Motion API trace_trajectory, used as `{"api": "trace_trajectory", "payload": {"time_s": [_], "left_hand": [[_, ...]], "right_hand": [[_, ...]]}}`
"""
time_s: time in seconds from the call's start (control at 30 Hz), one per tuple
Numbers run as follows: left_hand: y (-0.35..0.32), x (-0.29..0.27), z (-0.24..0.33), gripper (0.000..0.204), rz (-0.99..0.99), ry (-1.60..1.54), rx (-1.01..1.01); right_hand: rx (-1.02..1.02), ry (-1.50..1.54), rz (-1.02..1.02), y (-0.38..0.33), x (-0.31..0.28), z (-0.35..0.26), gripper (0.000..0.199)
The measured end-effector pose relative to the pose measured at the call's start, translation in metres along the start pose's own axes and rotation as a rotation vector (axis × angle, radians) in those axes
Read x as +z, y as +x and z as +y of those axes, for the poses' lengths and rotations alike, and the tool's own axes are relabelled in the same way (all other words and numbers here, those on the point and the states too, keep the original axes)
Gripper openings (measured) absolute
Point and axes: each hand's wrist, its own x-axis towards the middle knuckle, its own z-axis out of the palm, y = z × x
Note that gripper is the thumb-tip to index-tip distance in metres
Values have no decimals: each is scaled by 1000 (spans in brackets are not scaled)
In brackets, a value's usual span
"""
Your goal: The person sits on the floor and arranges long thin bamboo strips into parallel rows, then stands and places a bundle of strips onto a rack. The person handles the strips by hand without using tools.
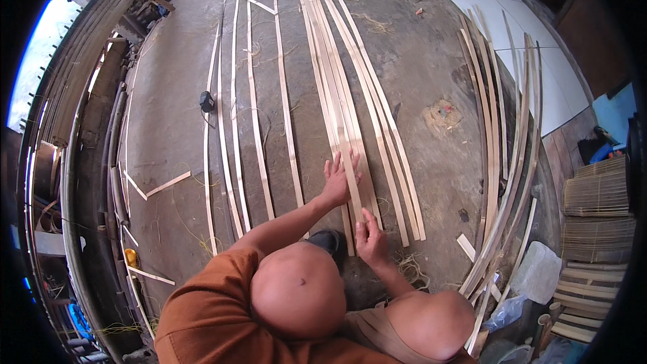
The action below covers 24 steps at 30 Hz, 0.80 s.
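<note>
Ahead of me on the floor lies a bundle of long pale bamboo strips (pixel 328 71). One bamboo strip (pixel 352 185) runs toward me, on top of the others. My right hand (pixel 371 241) pinches its near end between thumb and fingers. Farther along, my left hand (pixel 337 180) rests with its fingers spread among the strips. The pinched strip crosses over this hand and hides part of it. More loose bamboo strips (pixel 391 141) lie just right of the bundle.
Separate thin strips (pixel 257 135) stretch along the floor at left, near a small dark object (pixel 206 102). A pile of strips (pixel 515 162) lies at right, beside white tiles (pixel 539 74). Stacked slatted mats (pixel 596 209) stand at far right. Bamboo poles (pixel 77 128) line the left side.
</note>
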Motion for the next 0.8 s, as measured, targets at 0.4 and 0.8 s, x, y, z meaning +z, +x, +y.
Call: {"api": "trace_trajectory", "payload": {"time_s": [0.4,0.8], "left_hand": [[-7,-10,12,71,111,-77,-12],[12,8,102,72,-217,7,172]], "right_hand": [[-48,-159,204,30,-61,-1,37],[229,-592,230,17,-186,100,38]]}}
